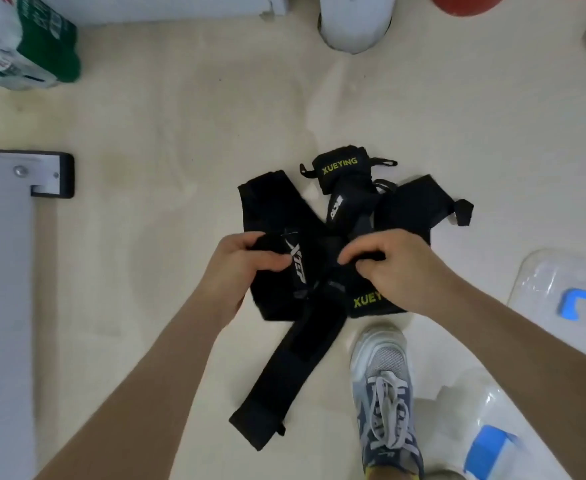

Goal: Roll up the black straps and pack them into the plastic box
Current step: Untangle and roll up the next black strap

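A heap of several black straps (402,206) lies on the pale floor in the middle of the head view, some printed XUEYING in yellow. One long strap (284,382) trails from the heap toward me. My left hand (239,268) grips a partly rolled black strap (296,258) with white lettering, thumb on top. My right hand (388,265) pinches a fold of black strap at the heap's centre. The clear plastic box (544,282) with a blue latch stands at the right edge, beyond my right forearm.
A grey sneaker (385,393) stands just below the heap. A clear lid with a blue clip (492,448) lies at bottom right. A white frame with a black bracket (31,174) runs along the left. A green-and-white pack (24,39) and a white cylinder (353,19) sit farther off.
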The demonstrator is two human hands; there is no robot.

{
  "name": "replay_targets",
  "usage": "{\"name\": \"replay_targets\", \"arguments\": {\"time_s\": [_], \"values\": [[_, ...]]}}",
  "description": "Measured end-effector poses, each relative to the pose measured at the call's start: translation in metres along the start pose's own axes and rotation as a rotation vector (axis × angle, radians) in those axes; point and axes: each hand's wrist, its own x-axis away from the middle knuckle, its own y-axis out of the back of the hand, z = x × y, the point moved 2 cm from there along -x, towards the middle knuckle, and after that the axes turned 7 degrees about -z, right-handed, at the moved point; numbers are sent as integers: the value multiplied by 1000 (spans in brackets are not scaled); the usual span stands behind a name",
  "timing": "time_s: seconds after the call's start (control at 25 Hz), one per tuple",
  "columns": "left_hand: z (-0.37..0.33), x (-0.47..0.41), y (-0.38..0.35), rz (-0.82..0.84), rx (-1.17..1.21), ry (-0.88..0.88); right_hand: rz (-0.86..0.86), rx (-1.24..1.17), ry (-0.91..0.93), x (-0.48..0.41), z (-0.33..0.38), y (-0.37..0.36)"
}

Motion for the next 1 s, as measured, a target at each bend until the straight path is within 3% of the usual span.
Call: {"name": "replay_targets", "arguments": {"time_s": [0.16,0.24,0.32,0.36,0.44,0.52,0.6,0.64,0.72,0.8,0.92,1.0], "values": [[-18,84,-2,334,469,-33,321,-369,-421,38,7,0],[-12,98,-13,296,383,5,396,-586,-417,53,14,2],[-2,101,-31,151,67,-48,417,-706,-340,64,21,7],[4,100,-40,62,29,-33,452,-710,-321,70,22,9],[7,94,-58,-29,24,42,428,-663,-314,77,19,11],[7,82,-74,-35,-67,165,143,-586,-255,79,6,13],[10,62,-85,-95,-239,53,-174,-561,-272,80,-15,23],[10,51,-87,-125,-303,-51,-209,-551,-280,80,-26,24],[21,20,-84,-260,-502,-186,-80,-590,-272,82,-38,23],[43,-15,-81,-252,-834,-212,78,-519,-273,77,-45,9],[62,-53,-90,-228,-936,-65,172,-41,-285,54,-70,-20],[70,-65,-100,-288,-887,-136,233,276,-247,47,-85,-40]]}}
